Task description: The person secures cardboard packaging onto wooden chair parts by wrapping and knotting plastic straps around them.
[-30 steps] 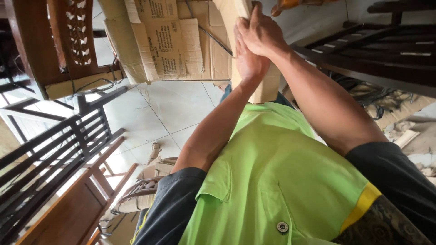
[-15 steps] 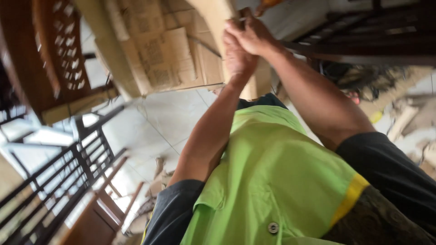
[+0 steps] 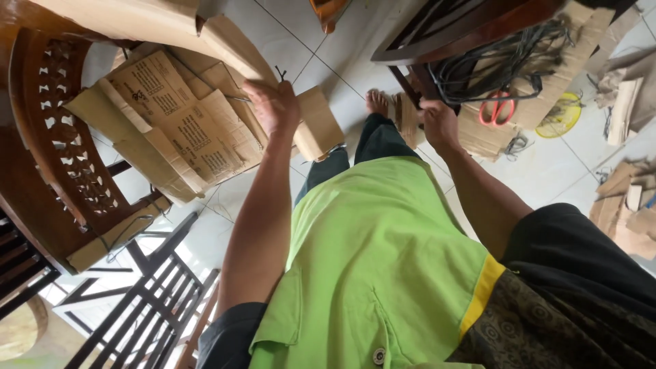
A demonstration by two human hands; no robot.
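While our left hand [image 3: 273, 106] presses down on the cardboard wrap [image 3: 205, 41] that covers the carved chair [image 3: 55, 143], that wrap is the biggest thing in reach: a long tan band running from upper left down to a folded end [image 3: 318, 123] just right of the hand. Its long axis slants down toward our legs. The hand lies on top of it, fingers curled over the edge and gripping the board; a thin dark wire or string [image 3: 280, 72] sticks up just past the knuckles. We cannot tell whether the fingers pinch that string too.

Our right hand [image 3: 439, 123] is well apart from the wrap, off to the right, at the leg of a dark wooden frame [image 3: 465, 34]. Its fingers are bent around a small ribbed cardboard piece [image 3: 408, 117] beside that leg, thumb on top. So the left hand is the nearer one to the wrap, already touching it.

Printed flat cardboard [image 3: 171, 123] lies under the wrap, creased, plain brown. Black cords [image 3: 492, 61] sit heaped on the frame, red-handled scissors [image 3: 497, 109] beside them. White tiled floor [image 3: 547, 171] below, scraps scattered at right.
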